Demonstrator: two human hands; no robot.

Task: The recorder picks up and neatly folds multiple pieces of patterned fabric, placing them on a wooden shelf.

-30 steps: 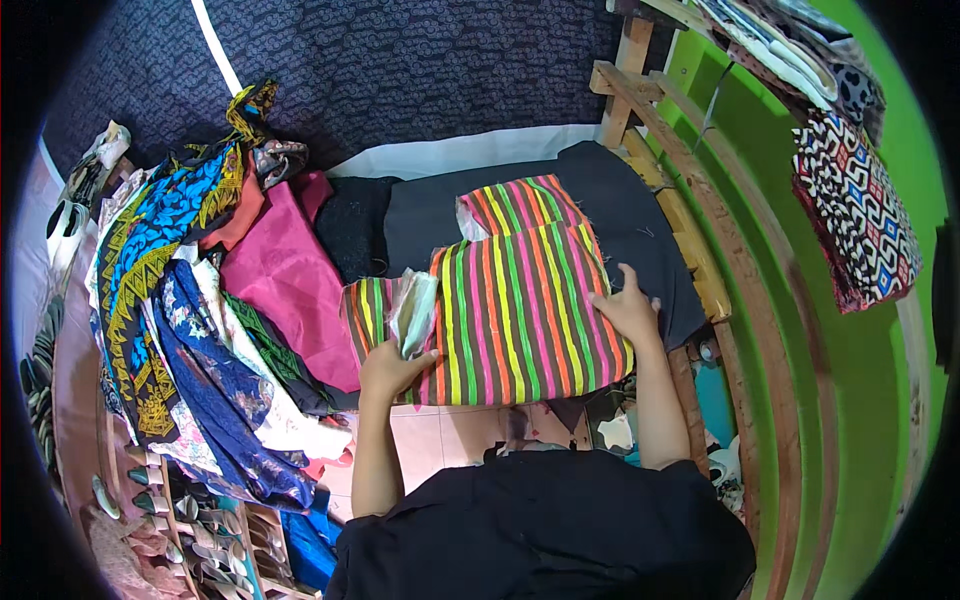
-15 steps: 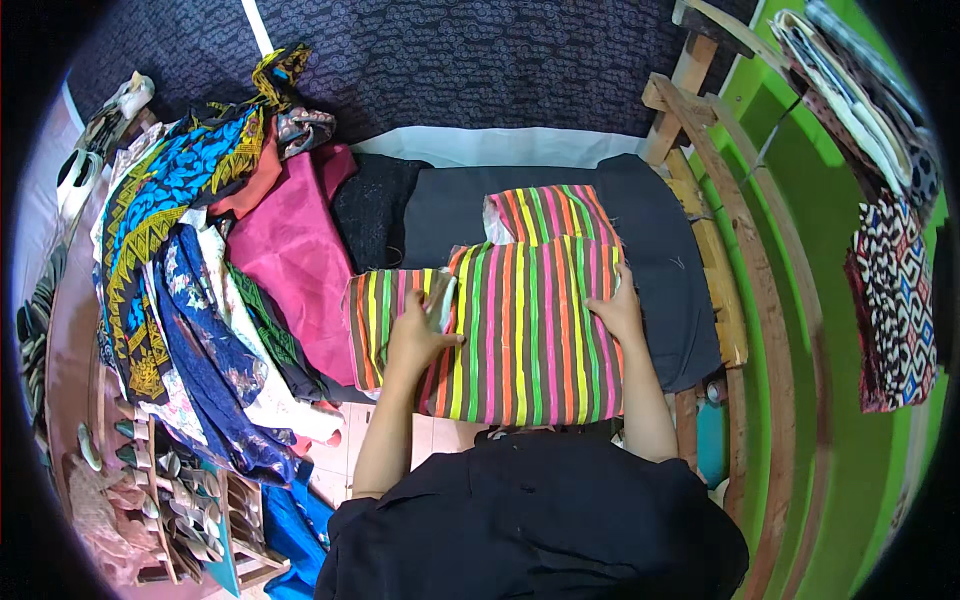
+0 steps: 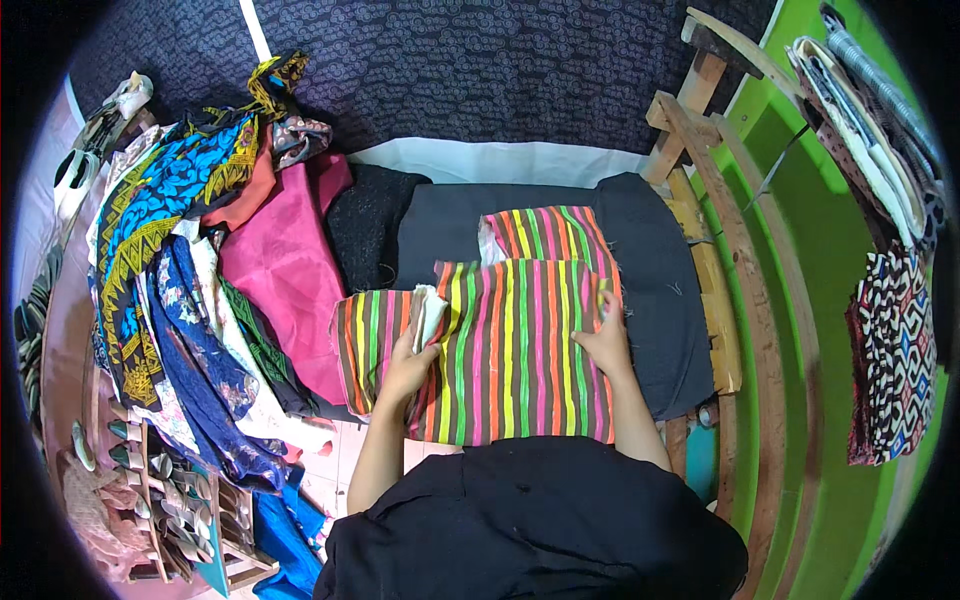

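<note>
A striped cloth in yellow, pink, green, orange and dark brown lies across the dark-covered surface in front of me. Its left part is a separate-looking flap, and another section extends behind it at the far side. My left hand pinches the cloth beside a turned-up edge where a pale underside shows. On the right edge, my right hand has its thumb on top and its fingers around the cloth's margin. The cloth's near edge reaches my black garment.
A dark cover drapes the work surface. Heaped at left are a pink cloth, black lace and patterned fabrics. Wooden rails run along the right, near folded textiles. Shoes fill a rack lower left.
The striped cloth and other surroundings sit slightly lower in the picture. My left hand has shifted down along the flap's edge, and more of the pale underside is exposed.
</note>
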